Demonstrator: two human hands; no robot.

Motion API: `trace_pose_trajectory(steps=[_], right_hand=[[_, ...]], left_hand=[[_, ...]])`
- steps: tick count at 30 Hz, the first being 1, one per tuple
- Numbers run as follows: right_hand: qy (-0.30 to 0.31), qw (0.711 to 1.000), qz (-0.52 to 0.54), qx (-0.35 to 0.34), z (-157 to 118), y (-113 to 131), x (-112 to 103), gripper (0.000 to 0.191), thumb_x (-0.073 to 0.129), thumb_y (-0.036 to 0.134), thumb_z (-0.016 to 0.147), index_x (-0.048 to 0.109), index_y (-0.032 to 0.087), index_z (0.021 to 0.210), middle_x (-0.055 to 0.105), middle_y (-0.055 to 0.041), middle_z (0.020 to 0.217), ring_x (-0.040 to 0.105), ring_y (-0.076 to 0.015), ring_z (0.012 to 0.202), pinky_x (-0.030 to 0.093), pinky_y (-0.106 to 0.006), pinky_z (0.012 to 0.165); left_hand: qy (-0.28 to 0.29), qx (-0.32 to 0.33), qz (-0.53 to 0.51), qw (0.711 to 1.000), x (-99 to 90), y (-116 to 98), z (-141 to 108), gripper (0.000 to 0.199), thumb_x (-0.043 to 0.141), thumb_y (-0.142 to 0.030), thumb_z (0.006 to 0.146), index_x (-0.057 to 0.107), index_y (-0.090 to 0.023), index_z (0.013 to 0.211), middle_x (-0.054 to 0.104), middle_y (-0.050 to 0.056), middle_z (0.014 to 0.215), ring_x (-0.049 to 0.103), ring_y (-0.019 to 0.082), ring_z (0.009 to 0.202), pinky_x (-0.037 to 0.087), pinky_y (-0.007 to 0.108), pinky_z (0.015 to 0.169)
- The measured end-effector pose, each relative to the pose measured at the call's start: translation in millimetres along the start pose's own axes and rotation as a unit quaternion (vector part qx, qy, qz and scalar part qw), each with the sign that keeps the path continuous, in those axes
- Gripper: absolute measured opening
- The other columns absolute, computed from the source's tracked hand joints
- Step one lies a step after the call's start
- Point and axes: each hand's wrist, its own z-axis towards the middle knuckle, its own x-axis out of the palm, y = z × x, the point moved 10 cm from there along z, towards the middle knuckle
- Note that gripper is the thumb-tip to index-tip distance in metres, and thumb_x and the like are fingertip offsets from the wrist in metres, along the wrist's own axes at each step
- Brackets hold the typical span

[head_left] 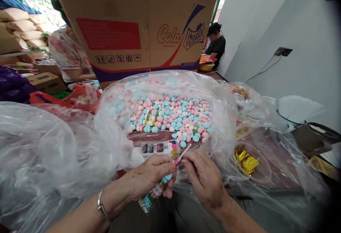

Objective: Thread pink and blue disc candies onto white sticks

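Where left hand curls, candy pack held, bottom protruding

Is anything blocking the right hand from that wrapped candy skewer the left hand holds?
Nothing visible: the right hand is right at the pink neck of the wrapped candy skewer in the left hand. The loose candies lie beyond both hands, out of the way.

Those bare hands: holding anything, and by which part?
The left hand holds a clear plastic packet of pastel candies by its upper end; whether the right hand grips the thin white stick is unclear.
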Motion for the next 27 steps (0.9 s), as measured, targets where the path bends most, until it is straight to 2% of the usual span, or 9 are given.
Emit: trace_pose_trajectory(steps=[4, 8, 10, 12, 14, 17, 19, 22, 27], right_hand=[[0.016, 0.960, -0.185, -0.209, -11.9, 43.8, -3.3, 0.033, 0.039, 0.018, 0.098, 0.059, 0.010, 0.122, 0.066, -0.0133, 0.113, 0.052, -0.0262, 0.110, 0.036, -0.044, 0.101], [0.105, 0.931, -0.192, -0.291, -16.3, 54.8, 4.3, 0.027, 0.039, 0.012, 0.094, 0.066, 0.009, 0.092, 0.064, -0.0076, 0.080, 0.051, -0.0214, 0.079, 0.039, -0.043, 0.091], [0.154, 0.926, -0.194, -0.286, -17.3, 49.6, 11.2, 0.022, 0.044, 0.014, 0.090, 0.062, 0.012, 0.078, 0.058, -0.0047, 0.070, 0.046, -0.0193, 0.069, 0.041, -0.041, 0.078], [0.184, 0.932, -0.190, -0.247, -16.3, 40.6, 16.2, 0.020, 0.048, 0.019, 0.087, 0.058, 0.015, 0.071, 0.056, -0.0033, 0.066, 0.043, -0.0183, 0.066, 0.039, -0.038, 0.071], [0.201, 0.945, -0.169, -0.192, -14.0, 32.4, 16.5, 0.021, 0.051, 0.023, 0.085, 0.054, 0.017, 0.064, 0.056, -0.0021, 0.062, 0.042, -0.0170, 0.063, 0.039, -0.036, 0.069], [0.200, 0.966, -0.108, -0.124, -8.6, 21.5, -2.7, 0.022, 0.049, 0.024, 0.089, 0.056, 0.018, 0.069, 0.061, -0.0024, 0.069, 0.048, -0.0161, 0.067, 0.040, -0.032, 0.072], [0.148, 0.984, -0.077, -0.061, -3.0, 0.1, -37.5, 0.020, 0.044, 0.024, 0.095, 0.061, 0.016, 0.087, 0.065, -0.0040, 0.082, 0.054, -0.0158, 0.077, 0.042, -0.029, 0.074], [0.096, 0.979, -0.163, 0.078, -10.4, -68.5, -93.0, 0.023, 0.040, 0.021, 0.098, 0.062, 0.016, 0.097, 0.065, -0.0058, 0.090, 0.058, -0.0157, 0.084, 0.044, -0.027, 0.076], [0.272, 0.851, -0.407, 0.193, -61.8, -176.8, -102.0, 0.018, 0.051, 0.006, 0.084, 0.068, 0.014, 0.083, 0.067, -0.0103, 0.091, 0.060, -0.0219, 0.089, 0.044, -0.031, 0.078]], left_hand=[[0.035, -0.015, 0.036, 0.999, 10.1, 2.6, -2.2, 0.038, 0.053, -0.046, 0.088, 0.056, -0.016, 0.065, 0.060, 0.001, 0.054, 0.059, 0.013, 0.051, 0.040, 0.020, 0.050], [0.080, -0.073, 0.095, 0.990, 21.5, 19.2, -2.4, 0.035, 0.054, -0.048, 0.086, 0.053, -0.018, 0.067, 0.056, -0.003, 0.061, 0.052, 0.011, 0.043, 0.038, 0.019, 0.041], [0.056, -0.013, 0.223, 0.973, 20.1, 13.0, 1.9, 0.029, 0.051, -0.042, 0.088, 0.054, -0.020, 0.069, 0.057, -0.002, 0.062, 0.052, 0.012, 0.046, 0.042, 0.020, 0.043], [-0.008, 0.154, 0.377, 0.913, 22.6, -13.9, 1.2, 0.016, 0.050, -0.031, 0.088, 0.058, -0.021, 0.078, 0.063, 0.000, 0.068, 0.059, 0.016, 0.056, 0.047, 0.022, 0.050], [-0.065, 0.347, 0.482, 0.802, 36.6, -40.6, -15.4, 0.011, 0.050, -0.019, 0.086, 0.061, -0.022, 0.086, 0.067, 0.002, 0.074, 0.062, 0.017, 0.063, 0.048, 0.023, 0.058], [-0.092, 0.476, 0.535, 0.692, 49.3, -51.3, -34.3, 0.019, 0.048, -0.009, 0.086, 0.061, -0.023, 0.086, 0.065, 0.000, 0.070, 0.057, 0.014, 0.056, 0.044, 0.021, 0.056], [-0.109, 0.456, 0.521, 0.713, 39.2, -54.6, -32.9, 0.017, 0.048, -0.012, 0.089, 0.060, -0.023, 0.084, 0.062, -0.001, 0.066, 0.055, 0.013, 0.055, 0.042, 0.020, 0.055], [-0.127, 0.346, 0.439, 0.819, 11.3, -49.3, -22.8, 0.017, 0.051, -0.027, 0.092, 0.061, -0.023, 0.079, 0.058, -0.002, 0.062, 0.053, 0.012, 0.054, 0.041, 0.018, 0.053], [-0.162, 0.164, 0.218, 0.948, -15.6, -15.5, -12.2, 0.041, 0.056, -0.057, 0.085, 0.063, -0.020, 0.068, 0.052, -0.002, 0.056, 0.044, 0.011, 0.051, 0.035, 0.018, 0.046]])
